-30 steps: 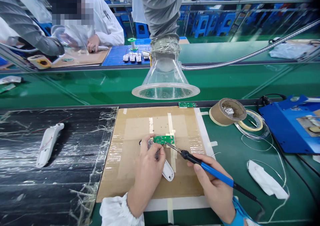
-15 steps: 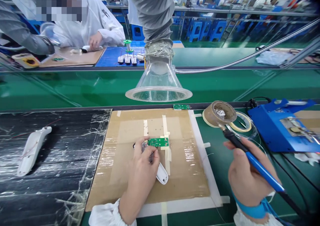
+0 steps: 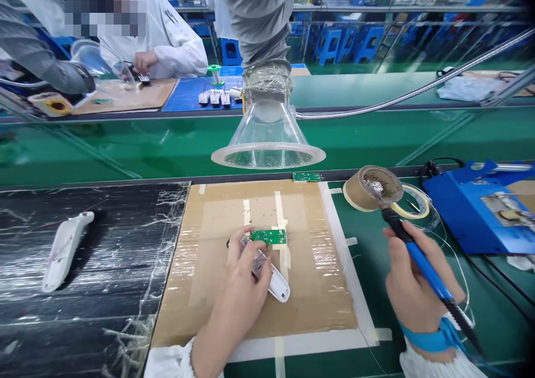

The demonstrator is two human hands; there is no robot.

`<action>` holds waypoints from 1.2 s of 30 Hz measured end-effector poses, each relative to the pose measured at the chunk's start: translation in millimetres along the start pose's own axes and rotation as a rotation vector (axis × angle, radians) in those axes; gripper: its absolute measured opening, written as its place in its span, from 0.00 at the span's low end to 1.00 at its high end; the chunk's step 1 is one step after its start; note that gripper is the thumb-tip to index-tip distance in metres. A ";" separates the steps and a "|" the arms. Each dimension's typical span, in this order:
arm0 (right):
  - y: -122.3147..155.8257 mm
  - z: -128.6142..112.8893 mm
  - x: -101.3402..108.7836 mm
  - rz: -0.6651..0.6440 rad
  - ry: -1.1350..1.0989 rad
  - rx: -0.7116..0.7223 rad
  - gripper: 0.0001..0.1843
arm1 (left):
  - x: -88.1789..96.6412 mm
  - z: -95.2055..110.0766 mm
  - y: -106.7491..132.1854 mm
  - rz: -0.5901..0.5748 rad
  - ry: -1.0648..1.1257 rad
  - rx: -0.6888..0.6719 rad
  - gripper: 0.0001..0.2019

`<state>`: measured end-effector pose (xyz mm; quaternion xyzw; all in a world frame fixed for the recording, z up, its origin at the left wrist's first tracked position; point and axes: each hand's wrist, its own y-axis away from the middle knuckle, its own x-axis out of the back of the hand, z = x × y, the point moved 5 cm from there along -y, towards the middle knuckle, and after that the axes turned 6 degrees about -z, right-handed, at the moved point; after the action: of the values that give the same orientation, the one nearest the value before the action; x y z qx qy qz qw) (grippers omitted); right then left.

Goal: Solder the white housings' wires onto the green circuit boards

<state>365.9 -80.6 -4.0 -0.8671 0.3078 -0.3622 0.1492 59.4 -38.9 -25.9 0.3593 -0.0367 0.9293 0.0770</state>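
Note:
My right hand [image 3: 418, 277] is wrapped round a blue-handled soldering iron [image 3: 430, 272]. The iron's tip dips into the brown tape roll [image 3: 359, 191], which holds silvery bits. On the cardboard mat, my left hand [image 3: 244, 272] has its fingers curled over a white plastic housing [image 3: 279, 286], partly covering it. Thin wires show between the fingers. A green circuit board [image 3: 270, 236] lies just beyond the fingertips, over strips of masking tape. Any contact between index finger and board is too small to make out.
Above the cardboard mat [image 3: 225, 322] hangs a clear fume hood [image 3: 267, 138]. A second board [image 3: 307, 177] lies at the back edge. Another white housing [image 3: 67, 252] rests on the black surface at left. A blue metal unit [image 3: 472, 211] stands right. Across, a person in white [image 3: 167, 38] works.
The soldering iron's tip has gone from the roll's near rim further into it. My left thumb and fingers have spread a little on the housing. The view has shifted slightly.

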 end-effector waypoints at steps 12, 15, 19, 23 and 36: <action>51.2 -44.4 -33.0 -0.306 -0.260 -0.037 0.15 | 14.2 -16.2 -6.3 -0.066 0.184 -0.066 0.10; 59.5 -48.3 -37.6 -0.343 -0.303 -0.031 0.16 | 13.4 -19.5 -10.6 -0.031 0.203 -0.053 0.08; 66.6 -55.3 -41.6 -0.400 -0.327 -0.032 0.16 | 12.6 -16.5 -14.5 0.003 0.202 -0.055 0.08; 72.1 -60.1 -45.0 -0.457 -0.368 -0.047 0.17 | 9.6 -9.7 -13.6 0.041 0.131 -0.072 0.11; 79.4 -66.6 -48.8 -0.425 -0.347 -0.013 0.13 | 0.9 -1.5 -12.4 0.091 -0.131 -0.026 0.08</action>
<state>257.3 -112.5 -22.3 -0.9622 0.0913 -0.2295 0.1149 59.8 -26.4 -26.3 0.4165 -0.0700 0.9057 0.0369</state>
